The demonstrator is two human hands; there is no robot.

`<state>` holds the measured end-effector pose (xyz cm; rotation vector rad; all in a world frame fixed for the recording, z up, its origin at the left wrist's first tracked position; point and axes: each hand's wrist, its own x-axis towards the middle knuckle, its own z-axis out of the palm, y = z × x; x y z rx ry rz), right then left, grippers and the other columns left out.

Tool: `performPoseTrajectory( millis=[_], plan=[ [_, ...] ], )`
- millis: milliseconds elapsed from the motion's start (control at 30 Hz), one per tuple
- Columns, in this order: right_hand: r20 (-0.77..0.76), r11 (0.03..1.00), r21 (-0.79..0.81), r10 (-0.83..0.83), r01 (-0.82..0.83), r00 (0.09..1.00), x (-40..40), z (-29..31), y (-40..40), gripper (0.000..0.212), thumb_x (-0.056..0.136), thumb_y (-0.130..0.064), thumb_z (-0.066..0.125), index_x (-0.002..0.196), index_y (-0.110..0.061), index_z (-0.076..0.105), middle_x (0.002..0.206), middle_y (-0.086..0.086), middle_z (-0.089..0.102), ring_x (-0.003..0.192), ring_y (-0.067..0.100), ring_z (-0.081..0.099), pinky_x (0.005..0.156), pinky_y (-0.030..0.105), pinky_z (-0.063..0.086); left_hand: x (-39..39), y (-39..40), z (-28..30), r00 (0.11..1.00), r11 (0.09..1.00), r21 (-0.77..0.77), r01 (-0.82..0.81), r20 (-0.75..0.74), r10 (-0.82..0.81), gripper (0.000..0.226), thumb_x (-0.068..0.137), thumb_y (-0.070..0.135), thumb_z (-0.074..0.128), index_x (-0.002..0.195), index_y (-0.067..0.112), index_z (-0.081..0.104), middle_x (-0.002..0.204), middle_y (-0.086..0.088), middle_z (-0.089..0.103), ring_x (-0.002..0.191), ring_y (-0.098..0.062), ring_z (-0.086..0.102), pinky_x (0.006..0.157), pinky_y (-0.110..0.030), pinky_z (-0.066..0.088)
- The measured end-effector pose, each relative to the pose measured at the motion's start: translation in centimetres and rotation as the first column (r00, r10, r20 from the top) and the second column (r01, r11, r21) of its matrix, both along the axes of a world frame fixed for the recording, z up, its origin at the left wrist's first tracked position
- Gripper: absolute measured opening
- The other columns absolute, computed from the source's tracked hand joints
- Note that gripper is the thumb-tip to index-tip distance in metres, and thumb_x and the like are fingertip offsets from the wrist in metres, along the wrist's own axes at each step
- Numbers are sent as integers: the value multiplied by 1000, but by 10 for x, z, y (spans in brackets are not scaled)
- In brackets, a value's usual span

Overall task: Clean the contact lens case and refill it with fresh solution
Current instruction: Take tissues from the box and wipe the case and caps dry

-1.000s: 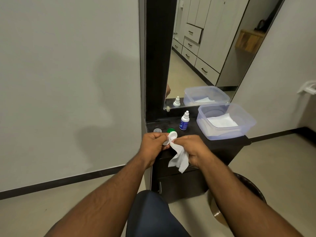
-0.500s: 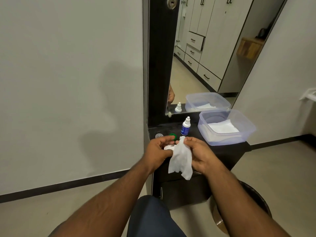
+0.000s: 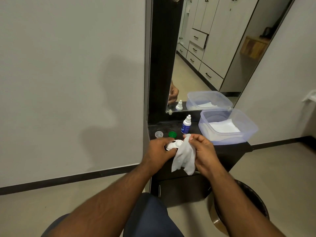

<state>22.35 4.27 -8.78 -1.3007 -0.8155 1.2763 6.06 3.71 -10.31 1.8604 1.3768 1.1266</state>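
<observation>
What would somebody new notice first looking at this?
Most likely the two hands at centre: the left hand holds the white lens case while the right hand grips a crumpled white tissue against it. Behind them on the dark counter stand a small solution bottle, a green cap and a clear plastic tub.

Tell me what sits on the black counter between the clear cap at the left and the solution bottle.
In the head view, a green cap lies on the counter between the clear cap and the solution bottle, apart from both.
</observation>
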Motion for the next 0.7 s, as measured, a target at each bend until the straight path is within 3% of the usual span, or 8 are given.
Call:
performPoseTrajectory(
  millis=[133, 200, 300, 367, 567, 700],
  plan=[
    [312, 995, 93, -47, 19, 949, 5, 6, -1, 7, 92, -14, 58, 93, -16, 65, 96, 2, 67, 90, 14, 61, 72, 23, 48, 3, 2, -5, 995, 995, -36, -97, 28, 98, 38, 78, 20, 73, 115, 18, 68, 109, 1, 71, 94, -9, 63, 88, -28, 52],
    [503, 985, 155, -10, -79, 864, 8, 6, 0, 8, 91, -15, 59, 92, -19, 66, 91, -3, 66, 86, 7, 59, 69, 17, 44, 5, 2, -6, 993, 993, -27, -119, 3, 119, 40, 78, 20, 73, 117, 18, 67, 111, 1, 70, 96, -9, 62, 88, -24, 50],
    [733, 941, 212, 25, -263, 680, 9, 2, 6, 10, 89, -17, 63, 95, -19, 70, 93, -6, 67, 90, 4, 60, 77, 17, 45, 7, 0, -9, 991, 991, 31, -128, -45, 129, 39, 79, 20, 72, 118, 18, 66, 110, -1, 70, 94, -9, 61, 85, -22, 49],
    [772, 922, 241, 8, -304, 635, 9, -1, 10, 13, 86, -16, 65, 97, -18, 72, 98, -5, 68, 94, 4, 61, 84, 18, 47, 8, -2, -11, 990, 991, 68, -116, -74, 121, 39, 80, 20, 71, 118, 17, 66, 109, -1, 70, 94, -10, 61, 85, -24, 51],
    [710, 908, 291, 6, -301, 704, 6, -6, 4, 17, 83, -10, 68, 94, -22, 73, 94, -11, 70, 92, -3, 62, 80, 8, 44, 8, -4, -14, 986, 987, 116, -107, -114, 120, 42, 82, 19, 70, 122, 13, 64, 117, -4, 68, 103, -14, 61, 87, -16, 42],
    [790, 842, 368, -59, -395, 611, 9, -15, -6, 27, 81, -4, 70, 107, -9, 71, 101, -4, 65, 94, -3, 60, 85, 5, 41, 8, -2, -16, 980, 985, 112, -128, -136, 143, 44, 83, 24, 69, 125, 14, 61, 122, -4, 66, 109, -16, 61, 93, -23, 44]
  ],
)
